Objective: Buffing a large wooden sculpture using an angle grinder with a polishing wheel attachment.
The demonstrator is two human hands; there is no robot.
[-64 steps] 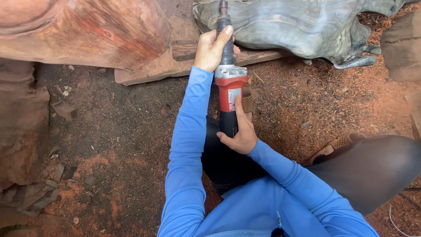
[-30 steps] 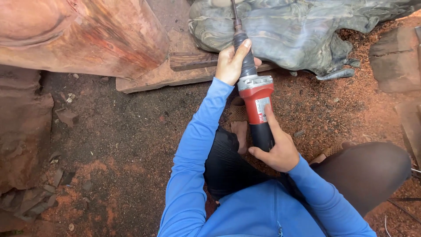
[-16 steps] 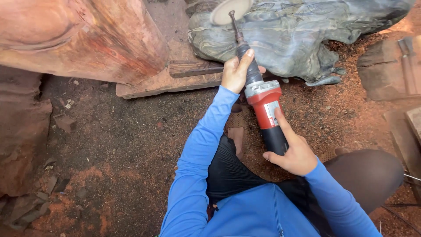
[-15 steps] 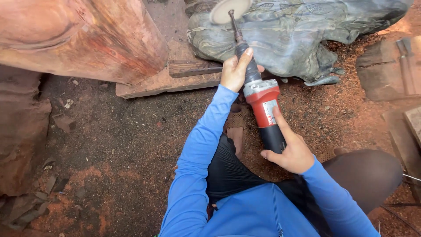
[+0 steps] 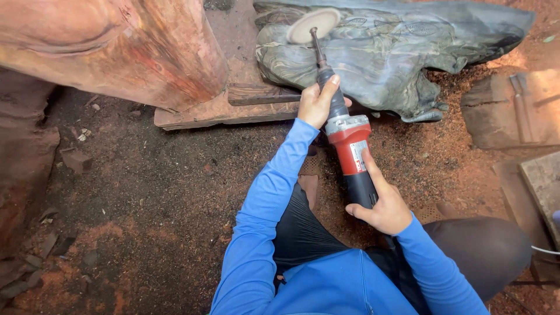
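1. A small pale rectangular label (image 5: 357, 155) is being shown on the red body of the grinder (image 5: 349, 153), centre frame.
2. A reddish log (image 5: 111, 49) is lying upper left, w/ a plank (image 5: 221, 111) beneath; wood blocks (image 5: 513, 111) are sitting at right; sawdust ground (image 5: 146, 198) all round.
3. The grinder's neck is being gripped by the left hand (image 5: 317, 104), fingers fully wrapped; the black rear is being clasped by the right hand (image 5: 382, 205), also closed. Its pale disc (image 5: 313, 24) is being pressed to the grey carved wood (image 5: 385, 55), top centre.
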